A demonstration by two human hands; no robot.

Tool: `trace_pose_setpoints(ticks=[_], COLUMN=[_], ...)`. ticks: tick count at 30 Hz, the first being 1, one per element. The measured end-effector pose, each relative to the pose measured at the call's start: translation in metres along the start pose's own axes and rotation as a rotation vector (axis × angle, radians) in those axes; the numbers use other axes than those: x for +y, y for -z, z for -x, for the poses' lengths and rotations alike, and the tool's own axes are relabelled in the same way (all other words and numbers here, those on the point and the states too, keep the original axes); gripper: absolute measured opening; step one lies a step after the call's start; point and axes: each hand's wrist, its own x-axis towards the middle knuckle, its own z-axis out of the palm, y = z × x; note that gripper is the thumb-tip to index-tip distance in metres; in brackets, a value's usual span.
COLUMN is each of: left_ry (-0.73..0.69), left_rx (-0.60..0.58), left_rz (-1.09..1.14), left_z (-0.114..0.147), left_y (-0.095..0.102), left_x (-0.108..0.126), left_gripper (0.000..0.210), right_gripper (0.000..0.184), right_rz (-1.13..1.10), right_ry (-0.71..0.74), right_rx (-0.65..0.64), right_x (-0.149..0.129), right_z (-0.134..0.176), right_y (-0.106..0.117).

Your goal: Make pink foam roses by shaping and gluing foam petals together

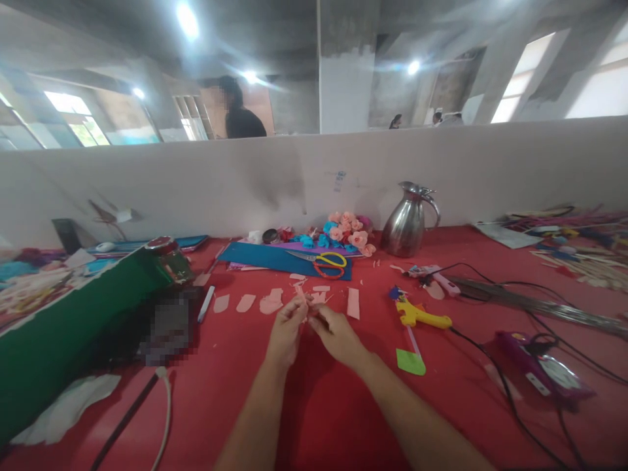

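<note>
Close together over the red table, my left hand (286, 328) and my right hand (339, 331) pinch a small pink strip (301, 290), which looks like crepe paper. Its lower part is hidden by my fingers. Flat pink petal-shaped pieces (246, 303) lie to the left of my hands, and a pink rectangle (353, 304) lies to the right. Beyond them, scissors (328, 263) with yellow and red handles rest on a blue sheet (269, 257). Behind the sheet is a bunch of pink paper roses (350, 230) with blue ones beside it.
A steel jug (405, 226) stands at the back. Right are a yellow glue gun (422, 316), a pink glue gun (445, 281), a purple power strip (544, 369) and trailing cables. Left are a white pen (206, 305), a glass jar (171, 261) and a green panel (73, 320).
</note>
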Motion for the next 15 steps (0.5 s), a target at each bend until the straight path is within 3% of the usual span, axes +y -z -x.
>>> trace_pose_setpoints(ticks=[6,11,15], left_ry=[-0.018,-0.089,-0.086], left_rx=[-0.079,-0.048,0.009], left_rz=[-0.018,-0.153,-0.046], left_z=[0.0020,0.0047,0.0020], left_y=[-0.0017,-0.0041,-0.0039], left_x=[-0.0009,0.0004,0.0027], left_gripper=[0.015,0.010,0.009], right_gripper=[0.027,0.032,0.026], right_rz=[-0.044,-0.086,0.027], right_ry=[0.046,0.109,0.079], right_rx=[0.050,0.051,0.075], right_x=[0.0038,0.0086,0.0102], right_z=[-0.0016,-0.0042,-0.0032], right_y=[0.0015,-0.0016,-0.0002])
